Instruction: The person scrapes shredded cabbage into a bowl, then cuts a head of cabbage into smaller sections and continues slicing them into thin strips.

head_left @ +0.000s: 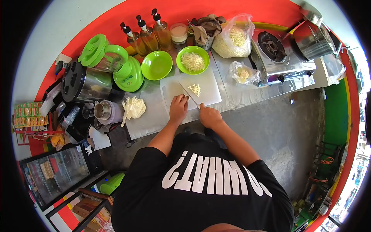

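My right hand (210, 116) is closed around the handle of a kitchen knife (188, 92), whose blade slants up and left across the white cutting board (210, 83). Left of the blade, my left hand (179, 108) rests on the board with its fingers bent and pressed together; what they hold is too small to make out. A little heap of chopped pale-yellow pieces (194, 89) lies just right of the blade. Behind the board stand a green bowl of pale shreds (193, 62) and a second green bowl (157, 65) with nothing in it.
Along the wall are several pump bottles (147, 36), a bulging plastic bag (234, 40) and a gas stove (280, 54). A smaller bag (244, 73) lies near the stove. Leftward are a green blender (125, 73) and a crumpled pale cloth or plastic (134, 109).
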A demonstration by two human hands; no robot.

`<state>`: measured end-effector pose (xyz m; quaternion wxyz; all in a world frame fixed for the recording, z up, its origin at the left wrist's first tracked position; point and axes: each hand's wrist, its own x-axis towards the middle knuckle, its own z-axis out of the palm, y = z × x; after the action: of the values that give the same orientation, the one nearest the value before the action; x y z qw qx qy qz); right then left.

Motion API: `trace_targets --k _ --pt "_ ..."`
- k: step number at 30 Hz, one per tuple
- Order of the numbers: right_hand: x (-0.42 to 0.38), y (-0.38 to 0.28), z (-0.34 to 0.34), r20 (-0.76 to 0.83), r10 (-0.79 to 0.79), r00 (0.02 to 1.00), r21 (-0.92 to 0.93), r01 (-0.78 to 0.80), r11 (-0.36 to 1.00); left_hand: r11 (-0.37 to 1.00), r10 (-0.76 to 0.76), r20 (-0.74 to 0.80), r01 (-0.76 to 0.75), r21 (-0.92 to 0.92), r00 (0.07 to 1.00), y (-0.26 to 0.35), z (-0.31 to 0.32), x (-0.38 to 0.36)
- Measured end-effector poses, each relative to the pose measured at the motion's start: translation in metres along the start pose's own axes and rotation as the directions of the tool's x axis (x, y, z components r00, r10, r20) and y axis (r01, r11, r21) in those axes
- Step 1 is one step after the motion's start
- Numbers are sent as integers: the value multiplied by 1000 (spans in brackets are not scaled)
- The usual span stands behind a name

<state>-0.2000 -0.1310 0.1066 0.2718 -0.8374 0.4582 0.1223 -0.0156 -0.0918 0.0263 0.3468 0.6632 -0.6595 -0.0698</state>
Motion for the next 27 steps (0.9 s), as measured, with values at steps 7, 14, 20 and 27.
trace_targets --k 7,14,20,27 --pt "2 -10 11 14 27 1000 -44 -26 999 1000 14 -74 -13 6 997 1 2 -6" --pt "23 -9 53 -140 89 986 -86 -101 991 998 52 -6 -52 -22 999 -9 -1 -12" --pt "12 -35 47 -137 160 977 -106 -175 979 955 239 175 -264 133 955 -25 -33 -18" --pt "14 -53 72 -255 219 942 -111 -254 961 961 239 162 -258 105 957 -36 -25 -20"
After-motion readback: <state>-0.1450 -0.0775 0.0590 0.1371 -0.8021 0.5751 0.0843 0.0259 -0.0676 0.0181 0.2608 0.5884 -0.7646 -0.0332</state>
